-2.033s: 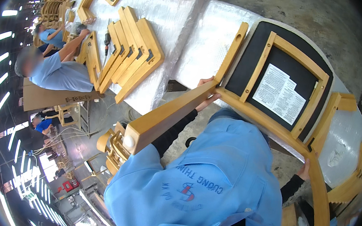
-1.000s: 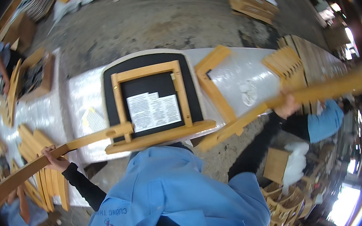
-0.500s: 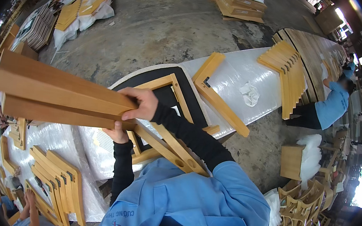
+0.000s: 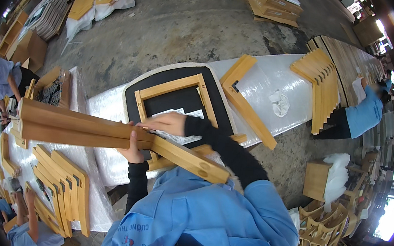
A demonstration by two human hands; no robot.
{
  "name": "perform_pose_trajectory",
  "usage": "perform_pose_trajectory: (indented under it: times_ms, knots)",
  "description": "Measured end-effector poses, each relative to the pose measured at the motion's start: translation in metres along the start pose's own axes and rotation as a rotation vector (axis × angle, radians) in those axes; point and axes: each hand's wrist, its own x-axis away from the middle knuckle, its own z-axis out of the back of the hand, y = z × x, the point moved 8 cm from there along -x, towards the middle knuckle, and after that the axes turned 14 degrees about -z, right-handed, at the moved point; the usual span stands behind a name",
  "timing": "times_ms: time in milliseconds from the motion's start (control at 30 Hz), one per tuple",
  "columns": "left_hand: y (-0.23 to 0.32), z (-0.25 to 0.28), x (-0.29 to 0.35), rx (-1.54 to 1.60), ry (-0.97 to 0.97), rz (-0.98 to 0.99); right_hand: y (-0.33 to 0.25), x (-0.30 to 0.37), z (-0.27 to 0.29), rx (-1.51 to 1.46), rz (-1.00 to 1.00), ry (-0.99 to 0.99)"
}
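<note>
My left hand [image 4: 132, 150] is closed around a pair of L-shaped wooden leg frames [image 4: 78, 128], held side by side. Their long arms point left and their short arms run back toward my chest. Just above the corner of the pair, my right hand [image 4: 168, 122] has its fingers stretched out flat, slightly blurred; whether they touch the wood I cannot tell. Below both hands lies a rounded black seat panel [image 4: 132, 86] with a pale edge. On it rest a rectangular wooden frame [image 4: 169, 86] and printed sheets [image 4: 190, 137], partly hidden by my right arm.
One L-shaped leg frame [image 4: 250, 111] lies right of the panel on the plastic-covered table [image 4: 267, 82]. Nested stacks of frames stand far right [image 4: 322, 83] and near left [image 4: 64, 191]. Co-workers are at the left and at the right [image 4: 361, 113]. A carton [image 4: 317, 181] stands lower right.
The two leg frames have come together, their short arms now lined up, and swung slightly down and right. My right hand has let go of its grip, its fingers straightening.
</note>
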Motion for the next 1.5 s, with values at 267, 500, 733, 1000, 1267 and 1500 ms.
perform_pose_trajectory:
  times_ms: [267, 500, 733, 1000, 1267, 1500]
  knots:
    - [0.000, 0.047, -0.003, -0.072, 0.461, 0.222, 0.045, 0.114, 0.008, -0.101, 0.252, 0.536]
    - [-0.001, -0.023, 0.061, 0.208, 0.099, 0.624, 0.102, 0.114, 0.063, -0.905, 0.136, 1.244]
    - [-0.078, -0.073, 0.111, 0.512, -0.124, 1.046, 0.227, 0.082, 0.154, -0.966, -0.239, 1.083]
    - [-0.056, -0.041, 0.107, 0.636, -0.351, 1.307, 0.338, 0.075, 0.196, -0.183, -0.857, 0.895]
    - [-0.127, 0.261, 0.029, 0.261, 0.866, 0.567, 0.306, 0.146, 0.185, -0.253, -0.458, 1.456]
    - [-0.197, 0.276, 0.027, -1.273, 0.613, 0.933, 0.261, 0.159, 0.115, -0.123, -0.518, 1.739]
